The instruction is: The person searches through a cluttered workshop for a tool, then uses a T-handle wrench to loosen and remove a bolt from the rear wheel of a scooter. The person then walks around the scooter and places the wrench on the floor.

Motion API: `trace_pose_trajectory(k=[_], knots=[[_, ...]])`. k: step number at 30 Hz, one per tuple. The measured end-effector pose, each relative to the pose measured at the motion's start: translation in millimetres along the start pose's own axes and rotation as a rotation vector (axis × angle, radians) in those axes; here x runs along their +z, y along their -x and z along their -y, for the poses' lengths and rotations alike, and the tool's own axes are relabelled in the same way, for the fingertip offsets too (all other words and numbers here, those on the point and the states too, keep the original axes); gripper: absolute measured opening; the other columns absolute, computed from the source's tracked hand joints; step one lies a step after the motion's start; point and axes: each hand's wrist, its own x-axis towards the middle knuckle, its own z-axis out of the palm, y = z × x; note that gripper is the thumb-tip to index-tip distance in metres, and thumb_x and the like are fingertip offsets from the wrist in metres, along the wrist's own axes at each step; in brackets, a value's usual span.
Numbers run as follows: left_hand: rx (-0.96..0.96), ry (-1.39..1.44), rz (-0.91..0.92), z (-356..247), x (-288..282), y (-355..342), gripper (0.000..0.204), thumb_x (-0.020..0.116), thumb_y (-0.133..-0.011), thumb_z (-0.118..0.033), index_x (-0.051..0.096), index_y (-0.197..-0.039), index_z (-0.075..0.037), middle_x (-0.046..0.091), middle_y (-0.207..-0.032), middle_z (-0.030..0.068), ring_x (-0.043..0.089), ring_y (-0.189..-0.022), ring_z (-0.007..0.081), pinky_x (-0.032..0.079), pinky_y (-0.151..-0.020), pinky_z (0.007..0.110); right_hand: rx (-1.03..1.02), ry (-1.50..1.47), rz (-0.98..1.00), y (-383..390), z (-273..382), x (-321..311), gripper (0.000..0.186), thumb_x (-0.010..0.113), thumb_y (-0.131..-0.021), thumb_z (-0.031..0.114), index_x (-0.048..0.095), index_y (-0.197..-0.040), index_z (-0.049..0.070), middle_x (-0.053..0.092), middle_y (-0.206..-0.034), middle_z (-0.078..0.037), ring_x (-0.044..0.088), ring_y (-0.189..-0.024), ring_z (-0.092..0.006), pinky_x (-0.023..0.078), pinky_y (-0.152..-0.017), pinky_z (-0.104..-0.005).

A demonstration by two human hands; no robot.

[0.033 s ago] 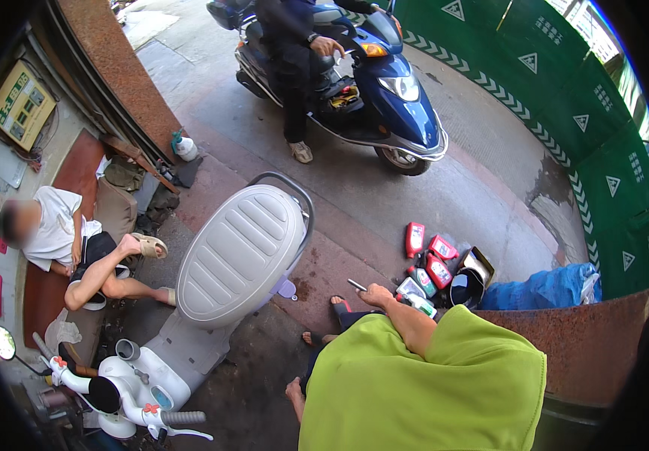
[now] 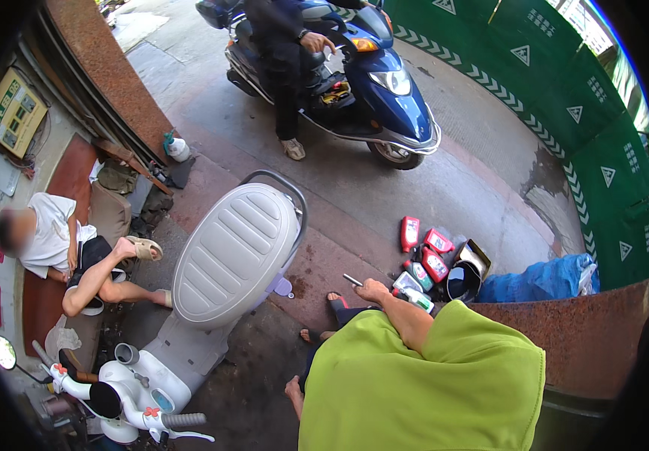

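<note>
My right hand (image 2: 372,292) reaches out past the green shirt, its fingers closed around one end of a short, thin grey rod (image 2: 352,279). The rod's free end points up and to the left, above the paving. Low beside the green shirt, my left hand (image 2: 292,388) shows only in part near dark trousers, and its fingers are too hidden to read. Just beyond the right hand lie a white-and-green bottle (image 2: 415,298) and several red bottles (image 2: 434,264). Left of both hands stands a white scooter with a ribbed grey seat (image 2: 236,252).
A person in dark clothes straddles a blue scooter (image 2: 398,105) ahead. Another person in a white shirt (image 2: 52,233) sits at the left. A black bucket (image 2: 463,282) and blue sacking (image 2: 535,283) stand right, before a green barrier (image 2: 565,98). A white spray bottle (image 2: 178,147) is near the pillar.
The whole view has shifted slightly, so the scene sits a little farther up and left. My right hand keeps its hold on the rod.
</note>
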Motion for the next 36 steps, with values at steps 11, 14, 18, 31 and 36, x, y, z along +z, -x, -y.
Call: trace_pose_trajectory(k=[11,14,18,31,36], knots=[[0.111,-0.495,0.118,8,-9,-36,0.041,0.055,-0.077,-0.034,0.065,-0.095,0.002,0.061,-0.103,0.0205,0.056,-0.099,0.0320,0.039,-0.088,0.036,-0.001,-0.127,-0.172,15,-12,-1,0.047,0.050,-0.079,0.045,0.064,-0.094,0.002,0.061,-0.097,-0.024,0.058,-0.095,-0.0378,0.045,-0.082,-0.0435],[0.096,-0.131,0.115,-40,-30,-3,0.035,0.057,-0.075,-0.023,0.063,-0.092,0.008,0.063,-0.094,0.0206,0.062,-0.081,0.0260,0.048,-0.073,0.034,-0.021,-0.213,-0.216,45,-17,-31,0.051,0.052,-0.078,0.048,0.063,-0.082,-0.002,0.061,-0.084,-0.026,0.060,-0.084,-0.0396,0.046,-0.073,-0.0447],[-0.071,0.157,0.048,-75,-37,20,0.031,0.057,-0.075,-0.011,0.059,-0.091,0.015,0.062,-0.087,0.0201,0.062,-0.066,0.0218,0.051,-0.059,0.033,-0.193,-0.366,-0.435,50,-20,-68,0.060,0.049,-0.081,0.052,0.053,-0.060,-0.004,0.048,-0.050,-0.015,0.052,-0.049,-0.0262,0.038,-0.051,-0.0422],[-0.181,0.694,-0.181,-18,27,-11,0.020,0.055,-0.075,-0.007,0.056,-0.080,0.013,0.061,-0.074,0.0182,0.060,-0.056,0.0223,0.050,-0.050,0.032,-0.548,-0.669,-0.635,74,99,-159,0.058,0.045,-0.083,0.054,0.037,-0.056,0.003,0.031,-0.050,-0.002,0.035,-0.050,-0.0127,0.030,-0.047,-0.0366],[-0.271,0.564,-0.038,-79,7,7,0.020,0.054,-0.076,-0.007,0.056,-0.081,0.013,0.061,-0.073,0.0177,0.060,-0.056,0.0221,0.050,-0.050,0.032,-0.285,-0.513,-0.639,35,59,-114,0.055,0.050,-0.078,0.046,0.047,-0.054,-0.003,0.045,-0.048,-0.014,0.051,-0.050,-0.0239,0.038,-0.052,-0.0415]])
